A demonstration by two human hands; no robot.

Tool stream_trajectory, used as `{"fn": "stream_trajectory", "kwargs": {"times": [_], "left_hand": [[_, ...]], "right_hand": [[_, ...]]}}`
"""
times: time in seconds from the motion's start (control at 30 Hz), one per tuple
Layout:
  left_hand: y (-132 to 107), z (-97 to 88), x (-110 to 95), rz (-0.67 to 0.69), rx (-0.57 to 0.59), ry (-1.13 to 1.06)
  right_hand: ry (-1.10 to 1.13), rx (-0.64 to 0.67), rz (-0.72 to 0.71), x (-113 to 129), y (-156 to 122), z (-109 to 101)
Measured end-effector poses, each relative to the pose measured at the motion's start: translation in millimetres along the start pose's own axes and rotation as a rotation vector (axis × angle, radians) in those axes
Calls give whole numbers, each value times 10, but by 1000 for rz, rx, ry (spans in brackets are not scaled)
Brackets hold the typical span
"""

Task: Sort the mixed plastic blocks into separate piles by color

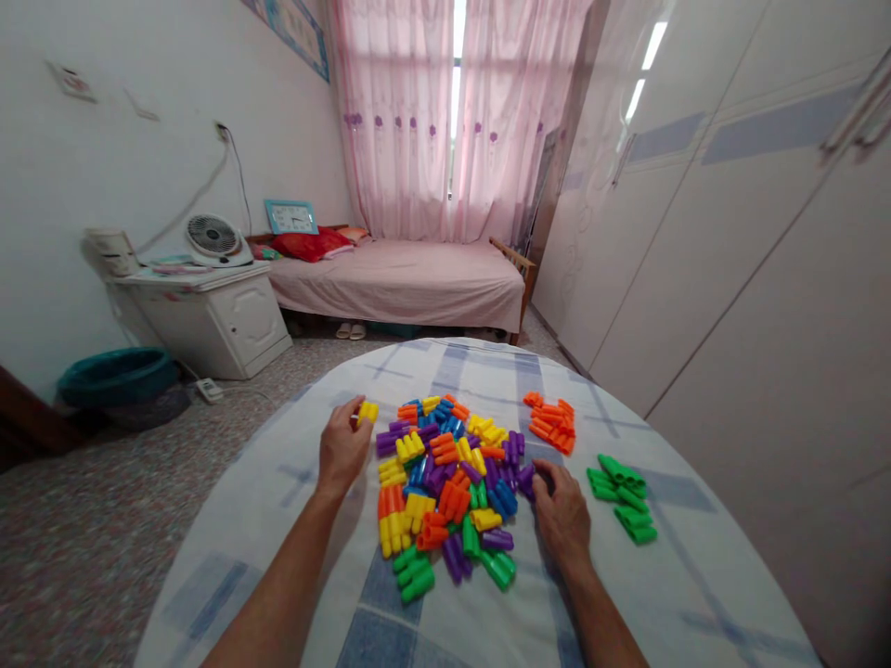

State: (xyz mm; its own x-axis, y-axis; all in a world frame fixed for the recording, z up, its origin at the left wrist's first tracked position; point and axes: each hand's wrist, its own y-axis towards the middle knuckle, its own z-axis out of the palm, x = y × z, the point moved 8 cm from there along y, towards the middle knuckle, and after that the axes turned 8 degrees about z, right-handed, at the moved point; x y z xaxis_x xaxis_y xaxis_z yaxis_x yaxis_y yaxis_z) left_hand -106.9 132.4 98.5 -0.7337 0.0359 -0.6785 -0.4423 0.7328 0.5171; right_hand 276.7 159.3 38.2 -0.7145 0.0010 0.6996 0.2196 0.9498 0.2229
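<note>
My left hand (344,447) is at the left edge of a mixed heap, thumb and fingers closed on a yellow plastic building block (368,412) made of joined tubes. On the opposite side, my right hand (563,515) has its fingers curled against a purple building block (527,480) at the heap's edge. Between the hands lie many loose blocks in orange (455,501), yellow, blue, green and purple. Apart from the heap, to the right, are a group of orange blocks (555,424) and a group of green blocks (625,492).
Everything lies on a round table with a white and blue checked cloth (278,529). Beyond it stands a bed (410,278) with a pink cover. A white cabinet (243,320) with a fan is at the left, and tall wardrobes (703,232) line the right.
</note>
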Motion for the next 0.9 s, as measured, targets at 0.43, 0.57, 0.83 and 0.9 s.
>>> {"fn": "stream_trajectory", "kwargs": {"times": [0.43, 0.57, 0.83, 0.9], "left_hand": [[-104, 91, -250, 335, 158, 325], [-228, 279, -612, 507, 450, 168], [-332, 439, -573, 452, 458, 174], [-303, 433, -544, 426, 434, 138]], "right_hand": [[-12, -13, 6, 21, -14, -14], [-10, -12, 0, 25, -17, -18], [-18, -19, -15, 34, -11, -26], [-22, -21, -12, 32, -15, -26]]}}
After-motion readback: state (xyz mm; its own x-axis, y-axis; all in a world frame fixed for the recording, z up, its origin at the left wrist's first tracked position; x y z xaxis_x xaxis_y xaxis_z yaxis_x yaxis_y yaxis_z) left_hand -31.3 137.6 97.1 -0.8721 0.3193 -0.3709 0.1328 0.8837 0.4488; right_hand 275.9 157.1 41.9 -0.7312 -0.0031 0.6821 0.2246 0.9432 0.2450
